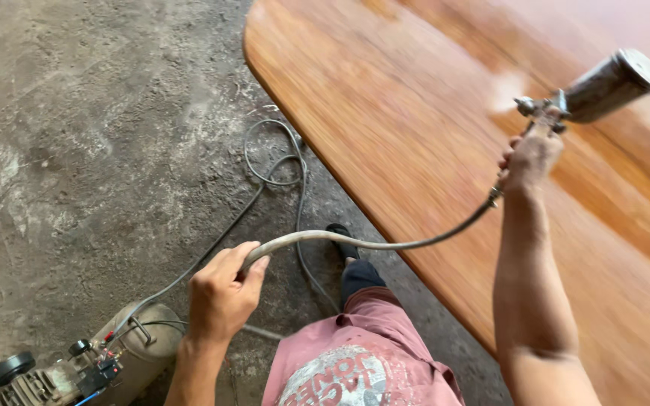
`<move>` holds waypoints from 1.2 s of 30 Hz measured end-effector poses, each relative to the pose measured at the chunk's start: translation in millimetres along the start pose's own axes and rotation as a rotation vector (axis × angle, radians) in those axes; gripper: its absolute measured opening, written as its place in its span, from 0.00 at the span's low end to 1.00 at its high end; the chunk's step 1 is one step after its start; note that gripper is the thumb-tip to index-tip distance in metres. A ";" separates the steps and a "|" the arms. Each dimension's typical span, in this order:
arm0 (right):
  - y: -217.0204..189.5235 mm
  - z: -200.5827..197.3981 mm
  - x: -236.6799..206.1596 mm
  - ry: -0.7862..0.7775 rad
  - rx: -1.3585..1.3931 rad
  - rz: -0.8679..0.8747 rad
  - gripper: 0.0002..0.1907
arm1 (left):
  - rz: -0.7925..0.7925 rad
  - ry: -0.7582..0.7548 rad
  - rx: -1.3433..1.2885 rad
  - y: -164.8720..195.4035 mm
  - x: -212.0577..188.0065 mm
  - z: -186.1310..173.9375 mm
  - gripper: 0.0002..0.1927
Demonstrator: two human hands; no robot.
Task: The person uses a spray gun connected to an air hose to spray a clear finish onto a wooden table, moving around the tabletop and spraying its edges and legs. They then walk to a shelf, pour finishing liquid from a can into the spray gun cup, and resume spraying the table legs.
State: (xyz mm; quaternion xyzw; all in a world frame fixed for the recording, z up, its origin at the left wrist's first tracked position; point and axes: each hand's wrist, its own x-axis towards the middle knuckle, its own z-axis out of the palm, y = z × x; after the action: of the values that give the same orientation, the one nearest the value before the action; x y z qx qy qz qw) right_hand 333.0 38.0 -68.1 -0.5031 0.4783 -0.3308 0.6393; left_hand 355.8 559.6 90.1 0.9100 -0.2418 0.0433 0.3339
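— Where the concrete floor (77, 113) meets the bottom left corner: small air compressor (77, 365), beige tank, black wheel at its far left end, red and black fittings on top. No readable label on the tank from this angle.

— And just right of that?

— Left hand (221, 295), closed around the pale air hose (355, 242), thumb on top, fingers curled under. Held above the floor, just up and right of the compressor. Behind it, loose loops of thin grey cable (274, 154) lying on the concrete.

— Further along?

— Pink shirt (362, 353) with a round white printed patch at bottom centre, lettering upside down to the camera. Dark shoe (340, 233) on the floor beside the board's edge. Hose running rightward in a shallow curve, up to the gun's handle.

— Right side?

— Right hand (530, 156), arm raised, gripping the handle of a spray gun (566, 101), grey metal cup (612, 84) tilted up and right. Nozzle pointing left, pale mist just beyond it. Gun held over a large glossy reddish-brown wooden tabletop (415, 113) with a rounded corner, not touching it.
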 end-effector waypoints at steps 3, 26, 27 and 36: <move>-0.3 119.5 21.5 -0.056 -0.016 -0.001 0.29 | -0.094 0.040 0.040 -31.8 30.7 -14.3 0.12; 13.0 409.5 26.4 -0.372 0.143 -0.011 0.28 | -0.280 0.044 0.077 -122.7 139.5 -14.8 0.12; 12.1 378.3 25.1 -0.334 0.168 -0.001 0.28 | -0.235 0.045 0.060 -121.6 131.0 -16.5 0.12; -9.4 90.5 -15.5 0.012 0.062 0.040 0.31 | -0.053 -0.088 -0.081 -64.0 36.6 1.6 0.12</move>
State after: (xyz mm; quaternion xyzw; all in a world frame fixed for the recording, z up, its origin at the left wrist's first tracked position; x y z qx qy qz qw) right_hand 414.0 79.0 -51.5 -0.4714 0.4816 -0.3356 0.6582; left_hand 417.8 585.8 60.1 0.9028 -0.2339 -0.0156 0.3606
